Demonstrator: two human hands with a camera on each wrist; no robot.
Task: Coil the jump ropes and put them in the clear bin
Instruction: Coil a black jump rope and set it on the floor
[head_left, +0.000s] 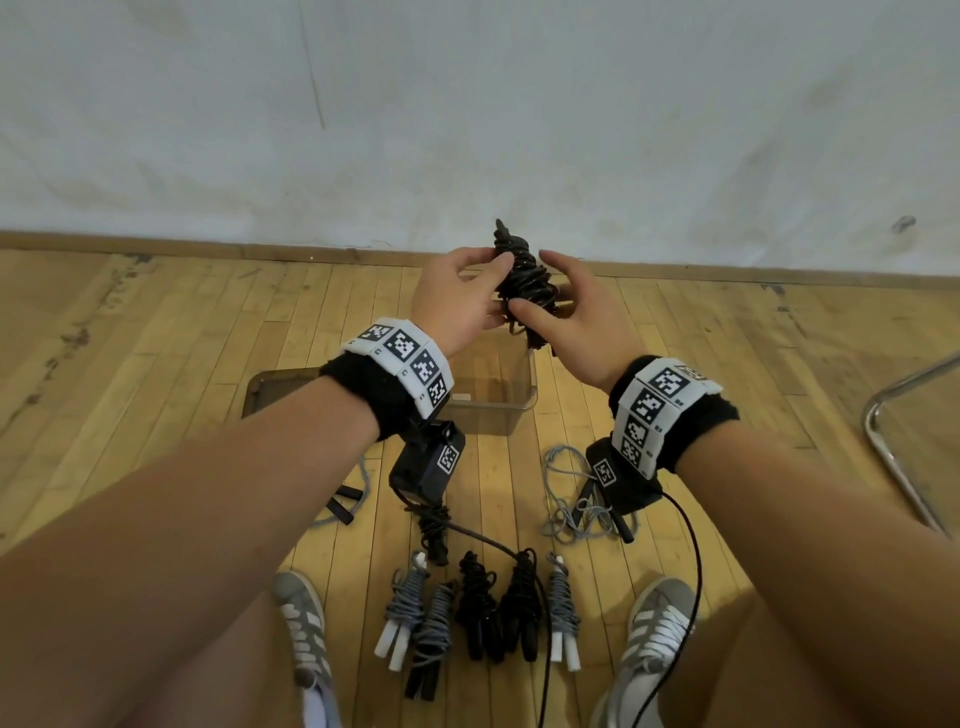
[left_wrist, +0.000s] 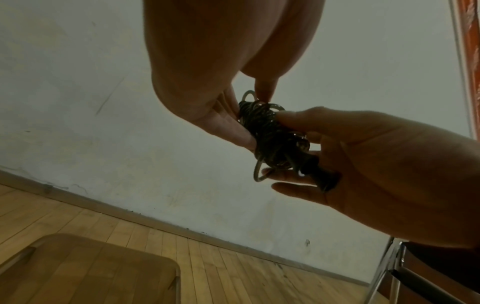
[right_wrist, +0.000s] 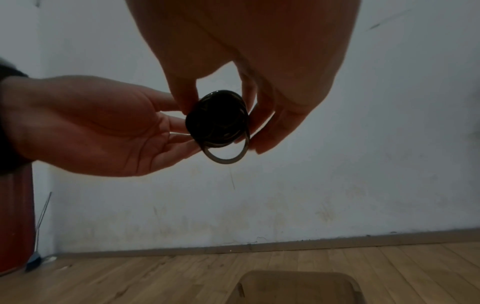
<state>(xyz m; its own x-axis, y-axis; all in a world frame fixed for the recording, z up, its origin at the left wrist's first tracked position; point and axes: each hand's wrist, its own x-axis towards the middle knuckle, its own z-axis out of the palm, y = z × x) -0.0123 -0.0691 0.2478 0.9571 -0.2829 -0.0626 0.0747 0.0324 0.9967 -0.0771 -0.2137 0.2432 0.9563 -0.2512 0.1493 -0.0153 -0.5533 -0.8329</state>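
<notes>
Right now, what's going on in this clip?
A person holds a coiled black rope in both hands, left hand and right hand, above the clear bin. The bin looks empty. Five coiled ropes lie in a row by the feet; a loose grey rope is still uncoiled.

No word, brand or number can be read anywhere in these views. The only signs are black-and-white square code markers: a row of them on the white band (head_left: 402, 364) round the left wrist, at about ten o'clock from the middle of the head view, and a row on the white band (head_left: 655, 410) round the right wrist, at about three o'clock. Tiny characters beside the markers are too small to make out.
</notes>
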